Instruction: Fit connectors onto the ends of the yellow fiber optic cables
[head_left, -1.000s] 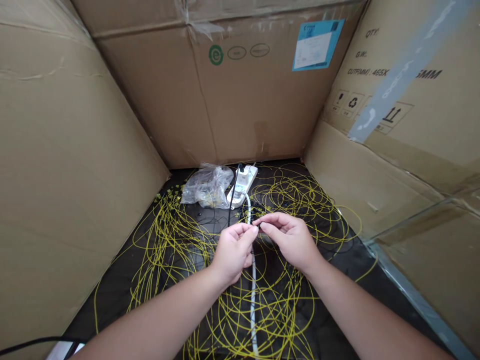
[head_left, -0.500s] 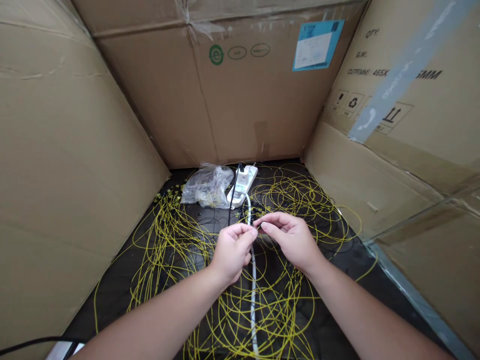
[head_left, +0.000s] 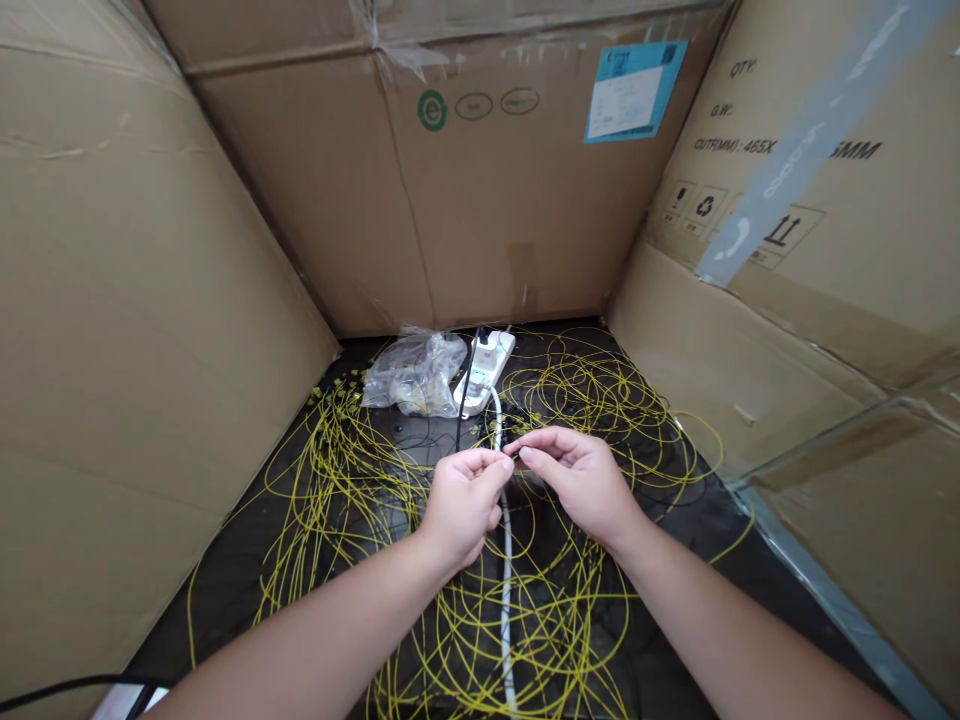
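Note:
My left hand [head_left: 463, 505] is closed in a pinch, thumb against forefinger; what it holds is too small to make out. My right hand [head_left: 581, 480] pinches a small black piece [head_left: 523, 453], mostly covered by thumb and forefinger. The fingertips of both hands almost meet above a white cable [head_left: 508, 590]. Thin yellow cables [head_left: 322, 470] lie in loose tangles under and around both hands, with small dark and yellow ends among them.
Behind my hands lies a white power strip [head_left: 491, 360] with a black cord [head_left: 466, 390] plugged in. Left of it is a clear plastic bag [head_left: 412, 375]. Large cardboard boxes [head_left: 480, 220] wall in the dark surface [head_left: 240, 560] at the back and both sides.
Both hands keep their pinches in nearly the same place. The right fingertips have shifted very slightly left, closer to the left hand's.

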